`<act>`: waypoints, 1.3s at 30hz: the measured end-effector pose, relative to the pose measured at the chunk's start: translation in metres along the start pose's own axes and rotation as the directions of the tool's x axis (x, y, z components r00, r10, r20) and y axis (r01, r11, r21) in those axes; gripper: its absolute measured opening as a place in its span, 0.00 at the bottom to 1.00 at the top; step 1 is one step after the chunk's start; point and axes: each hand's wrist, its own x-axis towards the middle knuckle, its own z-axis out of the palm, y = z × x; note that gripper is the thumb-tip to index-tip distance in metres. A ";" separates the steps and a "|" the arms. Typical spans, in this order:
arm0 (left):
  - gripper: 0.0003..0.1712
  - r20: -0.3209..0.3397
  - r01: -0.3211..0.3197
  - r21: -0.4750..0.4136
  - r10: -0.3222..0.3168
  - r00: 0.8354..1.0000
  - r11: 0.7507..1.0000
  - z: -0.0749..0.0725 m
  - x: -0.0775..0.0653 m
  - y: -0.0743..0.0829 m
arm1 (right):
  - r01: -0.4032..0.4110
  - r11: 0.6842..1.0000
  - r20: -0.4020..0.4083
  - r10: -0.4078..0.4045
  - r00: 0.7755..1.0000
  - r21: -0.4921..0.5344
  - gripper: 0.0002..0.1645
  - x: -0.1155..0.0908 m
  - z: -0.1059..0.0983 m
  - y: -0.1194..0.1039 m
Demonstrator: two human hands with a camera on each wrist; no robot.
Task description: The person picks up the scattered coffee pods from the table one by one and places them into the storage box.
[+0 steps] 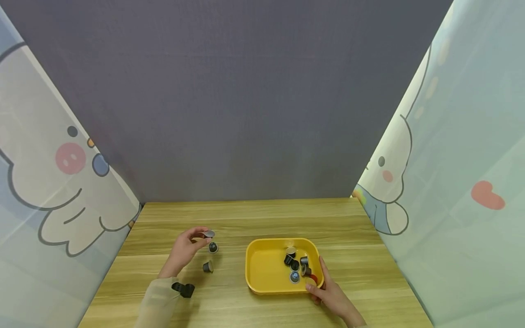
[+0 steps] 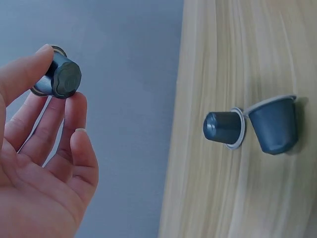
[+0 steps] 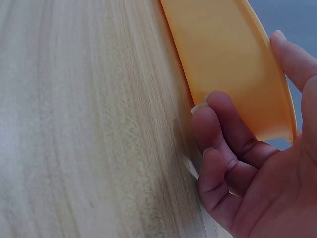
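My left hand pinches a dark coffee capsule between thumb and fingers, above the left part of the table; its pale lid side faces up in the head view. Two more dark capsules are on the wood near that hand: one stands on its lid, while the other capsule lies on its side. My right hand grips the near right corner of a yellow tray, with fingers bent against its outer wall in the right wrist view. Several capsules lie in the tray's right half, among them a red one.
The wood-grain table ends at a dark grey back panel. Pale printed curtains hang at the left and right. A black strap sits on the left wrist over a light sleeve.
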 end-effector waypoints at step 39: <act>0.16 0.150 -0.194 -0.129 0.212 0.966 0.973 0.067 0.020 0.050 | 0.015 1.000 -0.009 -0.015 1.000 -0.004 0.61 0.001 0.000 0.000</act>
